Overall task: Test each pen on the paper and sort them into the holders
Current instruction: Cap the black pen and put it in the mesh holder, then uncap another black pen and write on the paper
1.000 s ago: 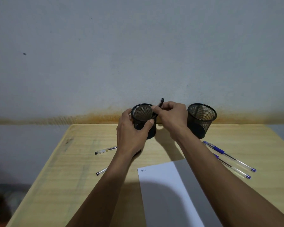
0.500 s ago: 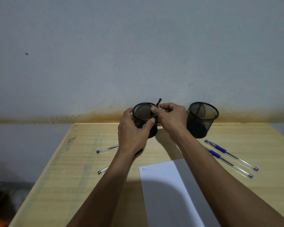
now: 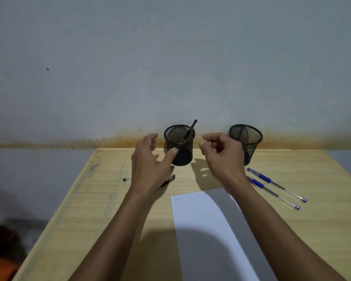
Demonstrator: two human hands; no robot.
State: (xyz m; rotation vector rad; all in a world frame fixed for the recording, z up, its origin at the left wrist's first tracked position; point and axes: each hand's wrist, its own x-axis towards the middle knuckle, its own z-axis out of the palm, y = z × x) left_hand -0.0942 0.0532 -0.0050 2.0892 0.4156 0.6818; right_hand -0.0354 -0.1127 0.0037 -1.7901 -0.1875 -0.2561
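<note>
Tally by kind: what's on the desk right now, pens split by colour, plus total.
Mesh holders: 2, left holder, right holder
Black pens: 3, one standing in the left holder, two lying partly hidden under the left hand
Blue pens: 2, lying at right
Paper: 1
Total: 8

A black pen point(image 3: 188, 133) leaned in the left black mesh holder point(image 3: 179, 146), centre frame. A second black mesh holder point(image 3: 246, 140) stood to its right. Two blue-capped clear pens point(image 3: 276, 187) lay lower right of it, beside a white paper sheet point(image 3: 201, 220) at bottom centre.
</note>
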